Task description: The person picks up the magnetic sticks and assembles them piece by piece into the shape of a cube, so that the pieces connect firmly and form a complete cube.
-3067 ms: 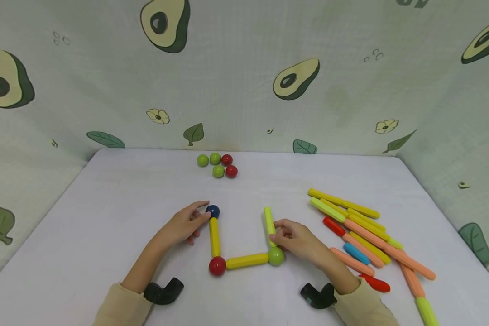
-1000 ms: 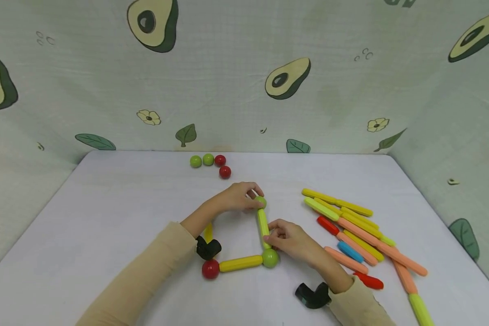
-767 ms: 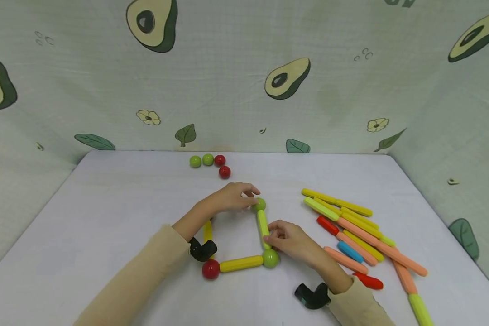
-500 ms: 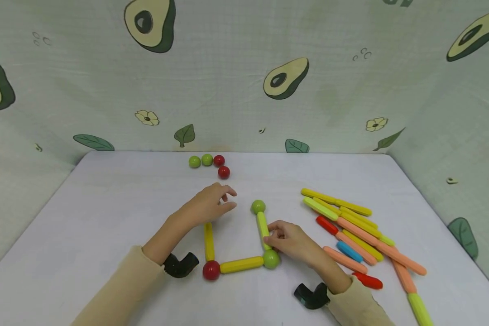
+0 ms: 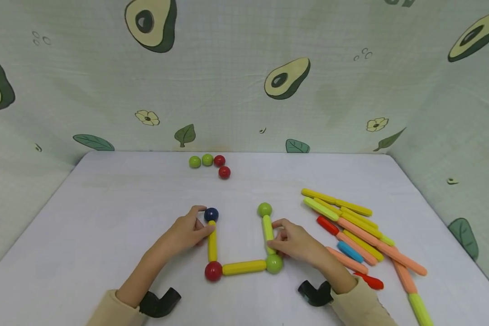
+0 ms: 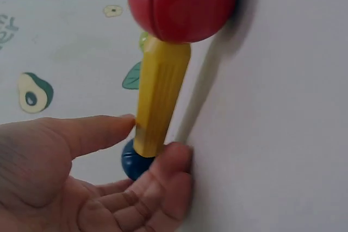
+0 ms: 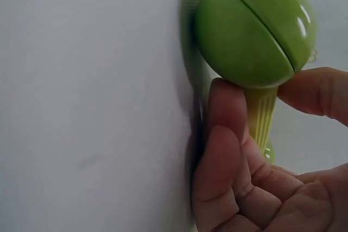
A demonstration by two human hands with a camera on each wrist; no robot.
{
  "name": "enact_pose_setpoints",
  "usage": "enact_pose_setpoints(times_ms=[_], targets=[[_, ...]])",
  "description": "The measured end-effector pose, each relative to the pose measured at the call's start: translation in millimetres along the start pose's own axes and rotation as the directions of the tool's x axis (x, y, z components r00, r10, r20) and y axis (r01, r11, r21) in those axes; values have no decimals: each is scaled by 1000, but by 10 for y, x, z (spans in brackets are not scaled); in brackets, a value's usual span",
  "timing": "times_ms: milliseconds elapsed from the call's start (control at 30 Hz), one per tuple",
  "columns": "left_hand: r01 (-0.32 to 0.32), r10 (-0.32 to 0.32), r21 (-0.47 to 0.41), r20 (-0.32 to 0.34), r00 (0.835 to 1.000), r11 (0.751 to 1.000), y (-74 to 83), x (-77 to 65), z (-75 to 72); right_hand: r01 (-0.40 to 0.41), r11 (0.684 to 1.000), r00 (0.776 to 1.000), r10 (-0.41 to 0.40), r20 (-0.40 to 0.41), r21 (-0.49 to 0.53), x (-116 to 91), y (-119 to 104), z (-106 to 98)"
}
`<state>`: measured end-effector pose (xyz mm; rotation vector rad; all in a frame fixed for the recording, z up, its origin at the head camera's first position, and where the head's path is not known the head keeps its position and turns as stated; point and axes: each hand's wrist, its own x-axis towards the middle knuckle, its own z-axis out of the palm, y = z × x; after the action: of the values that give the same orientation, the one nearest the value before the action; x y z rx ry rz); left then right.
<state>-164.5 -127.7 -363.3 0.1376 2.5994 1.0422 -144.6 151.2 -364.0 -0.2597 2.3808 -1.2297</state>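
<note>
Pinched yellow stick [image 5: 212, 246] with left hand [image 5: 185, 233], lower frame, left of centre, between blue ball [image 5: 211, 214] and red ball [image 5: 213, 271]. Pinched lime stick [image 5: 267, 228] with right hand [image 5: 299, 242], lower frame, right of centre, between two green balls [image 5: 265, 209]. Noted second yellow stick [image 5: 244, 267] bridging red ball to lower green one; loose sticks [image 5: 375, 242] heaped at right.

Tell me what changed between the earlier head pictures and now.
A green ball left the back cluster for the far end of the lime stick. The left hand released it, moved left and nearer, and now pinches the left yellow stick by the blue ball. Unchanged: the right hand holding the lime stick, and the stick pile.
</note>
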Motion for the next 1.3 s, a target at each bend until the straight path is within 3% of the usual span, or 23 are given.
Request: enact_pose_setpoints(times_ms=[167,367,500,667,1100,1300], targets=[[-7,7,-134,-1,1000,991,-62,56,72,27,1000,998,-26,54,-13,-25,8,-61],[-26,32,-207,27,999,978,-109,120,94,72,987,997,-66,42,-145,-98,11,-242],[-25,35,-224,40,999,974,-131,139,91,-14,963,1000,12,-6,-271,-215,-10,-416],[-19,29,-237,40,999,971,-165,162,88,-69,907,997,82,12,-415,-328,59,-599],[-20,35,-266,54,998,964,-194,166,56,-211,835,970,243,-2,-508,-387,201,-765],[-20,38,-273,61,997,962,-193,168,62,-204,822,968,250,14,-532,-409,201,-751]])
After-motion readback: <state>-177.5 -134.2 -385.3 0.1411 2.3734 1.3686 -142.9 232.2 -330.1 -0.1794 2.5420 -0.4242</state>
